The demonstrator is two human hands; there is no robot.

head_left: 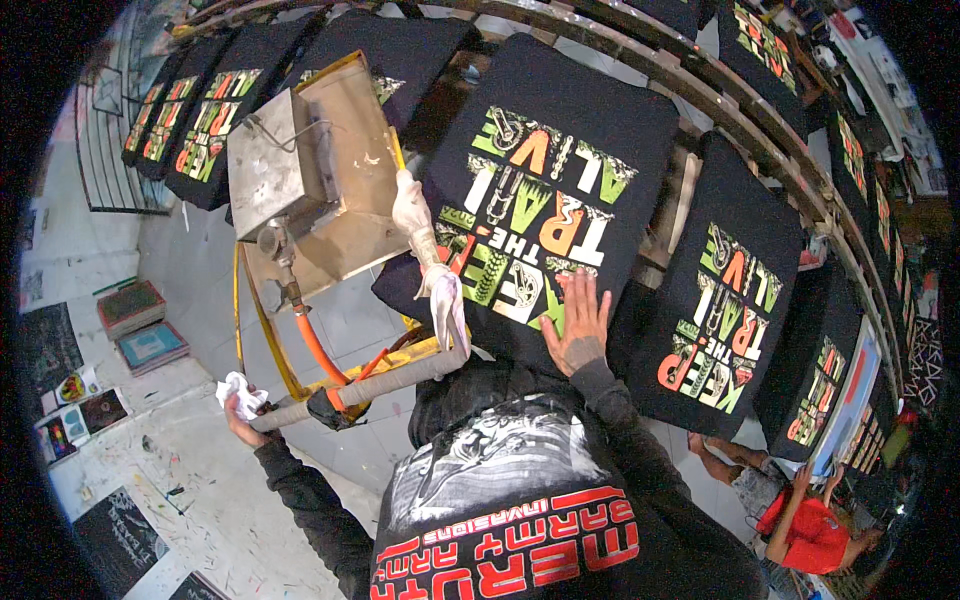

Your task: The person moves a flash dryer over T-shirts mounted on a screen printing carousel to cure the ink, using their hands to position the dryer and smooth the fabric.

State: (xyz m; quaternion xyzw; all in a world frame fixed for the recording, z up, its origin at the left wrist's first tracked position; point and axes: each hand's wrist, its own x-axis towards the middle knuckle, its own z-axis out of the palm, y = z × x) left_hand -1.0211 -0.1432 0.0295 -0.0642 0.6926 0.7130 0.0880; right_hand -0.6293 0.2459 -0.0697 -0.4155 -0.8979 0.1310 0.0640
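My left hand (243, 427) is closed on a crumpled white cloth (238, 389) at the left end of a grey-wrapped handle bar (395, 378). The bar belongs to a yellow-framed heater with a boxy metal housing (275, 160) and an orange gas hose (320, 347). My right hand (580, 335) lies flat, fingers spread, on the lower edge of a printed black T-shirt (640, 105). Green, orange and white lettering covers the shirt's middle. Another pale cloth (448, 300) is tied round the frame's near corner, between the heater and that shirt.
More printed black shirts (715, 310) lie in rows on both sides, along curved rails (750, 130). A person in a red shirt (815, 530) works at the lower right. Stacked trays or screens (135, 310) and printed sheets (85, 400) lie on the floor at left.
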